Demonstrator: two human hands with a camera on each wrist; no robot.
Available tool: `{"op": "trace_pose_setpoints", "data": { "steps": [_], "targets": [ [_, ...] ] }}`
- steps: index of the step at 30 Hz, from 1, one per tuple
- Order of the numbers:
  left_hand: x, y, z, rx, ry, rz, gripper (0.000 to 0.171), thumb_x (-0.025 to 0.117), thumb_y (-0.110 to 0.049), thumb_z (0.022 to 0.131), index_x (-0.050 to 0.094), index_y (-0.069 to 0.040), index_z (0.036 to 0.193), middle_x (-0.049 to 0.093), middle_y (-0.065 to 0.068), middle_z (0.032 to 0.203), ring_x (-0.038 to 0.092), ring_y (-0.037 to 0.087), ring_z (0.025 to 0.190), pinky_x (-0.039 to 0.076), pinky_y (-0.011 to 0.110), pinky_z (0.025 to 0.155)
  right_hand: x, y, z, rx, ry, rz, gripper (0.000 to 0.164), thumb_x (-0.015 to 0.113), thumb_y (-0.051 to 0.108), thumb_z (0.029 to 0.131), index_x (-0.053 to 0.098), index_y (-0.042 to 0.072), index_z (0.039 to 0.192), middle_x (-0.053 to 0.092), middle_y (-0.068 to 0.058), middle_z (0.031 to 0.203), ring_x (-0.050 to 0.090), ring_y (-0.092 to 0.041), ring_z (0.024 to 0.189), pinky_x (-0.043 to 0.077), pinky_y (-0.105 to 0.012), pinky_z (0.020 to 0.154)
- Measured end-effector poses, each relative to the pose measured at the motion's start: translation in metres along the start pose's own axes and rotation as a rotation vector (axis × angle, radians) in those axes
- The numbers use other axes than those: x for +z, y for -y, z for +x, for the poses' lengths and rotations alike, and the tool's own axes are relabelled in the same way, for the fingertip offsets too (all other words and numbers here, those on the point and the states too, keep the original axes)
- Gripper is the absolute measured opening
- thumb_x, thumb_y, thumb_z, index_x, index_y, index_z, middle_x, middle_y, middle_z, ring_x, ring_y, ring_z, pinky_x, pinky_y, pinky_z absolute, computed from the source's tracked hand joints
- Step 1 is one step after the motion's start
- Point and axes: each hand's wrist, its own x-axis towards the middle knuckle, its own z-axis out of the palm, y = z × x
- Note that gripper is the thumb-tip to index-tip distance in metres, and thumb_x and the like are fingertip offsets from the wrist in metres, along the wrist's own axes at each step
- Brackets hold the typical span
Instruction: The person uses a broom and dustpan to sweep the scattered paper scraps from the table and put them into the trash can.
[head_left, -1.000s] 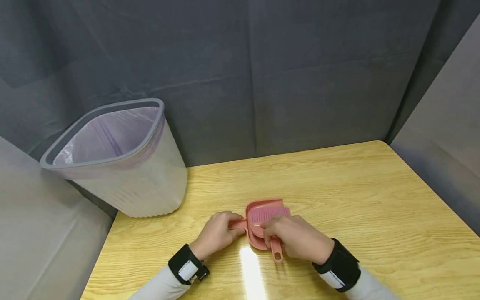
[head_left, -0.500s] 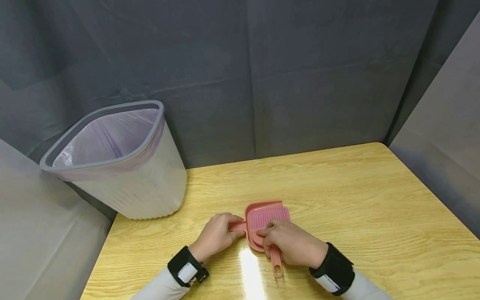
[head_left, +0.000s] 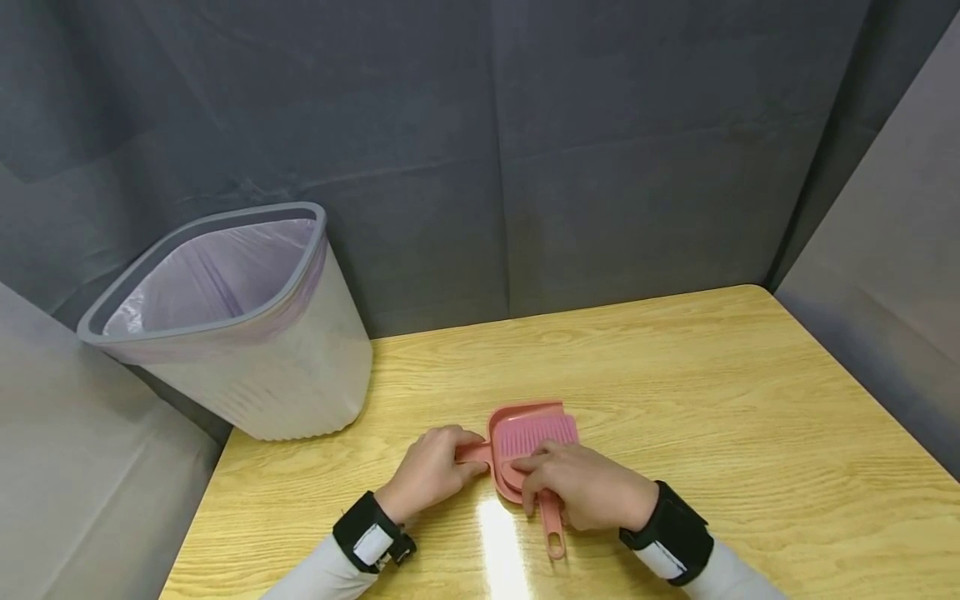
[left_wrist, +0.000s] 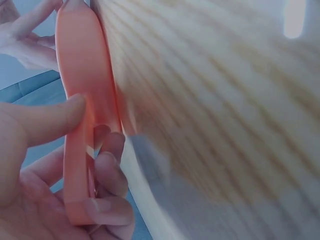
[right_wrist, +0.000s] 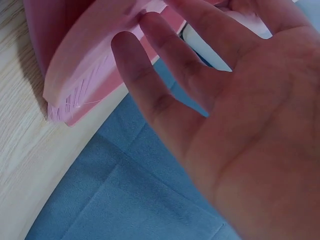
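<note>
A pink dustpan (head_left: pixel 496 429) lies on the table, its short handle to the left. My left hand (head_left: pixel 429 468) grips that handle; in the left wrist view the thumb presses one side of the dustpan handle (left_wrist: pixel 79 150) and curled fingers hold the other. A pink hand brush (head_left: pixel 534 433) rests in the pan, its handle towards me. My right hand (head_left: pixel 588 487) is on the brush, thumb and index finger pinching it where head meets handle. In the right wrist view the other fingers (right_wrist: pixel 132 60) reach out loosely beside the brush; the thumb's contact is hidden.
A tall pale waste bin (head_left: pixel 300 367) with a grey rim and a thin purple-tinted bag stands tilted at the back left. Dark cloth (head_left: pixel 420 167) hangs behind the wooden table (head_left: pixel 675 375), with pale panels at both sides.
The brush has slid towards me, its handle end now sticking out farther past the pan. My right hand has shifted slightly down and left. The left hand keeps its grip in place.
</note>
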Motion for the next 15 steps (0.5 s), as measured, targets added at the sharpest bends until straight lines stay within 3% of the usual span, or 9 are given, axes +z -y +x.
{"op": "trace_pose_setpoints", "data": {
  "steps": [7,15],
  "targets": [
    [-0.0011,-0.0001,0.0003,-0.005,0.0,0.011,0.02,0.085,-0.022,0.087,0.081,-0.015,0.105,0.073,-0.004,0.096,0.064,0.009,0.084,0.048,0.027,0.065,-0.0042,-0.0012,0.0012,0.009,0.043,0.042,0.049,0.076,-0.02,0.077,0.075,0.028,0.087,0.064,-0.007,0.14,0.058,-0.023,0.129,0.05,-0.044,0.102],
    [-0.0007,-0.0008,0.0002,-0.007,0.004,0.007,0.02,0.086,-0.021,0.086,0.081,-0.015,0.105,0.073,-0.003,0.098,0.065,0.01,0.086,0.049,0.028,0.067,-0.0051,-0.0019,0.0018,0.013,0.037,0.078,0.053,0.07,-0.024,0.078,0.075,0.028,0.086,0.065,-0.007,0.138,0.06,-0.023,0.127,0.05,-0.043,0.102]
  ]
}}
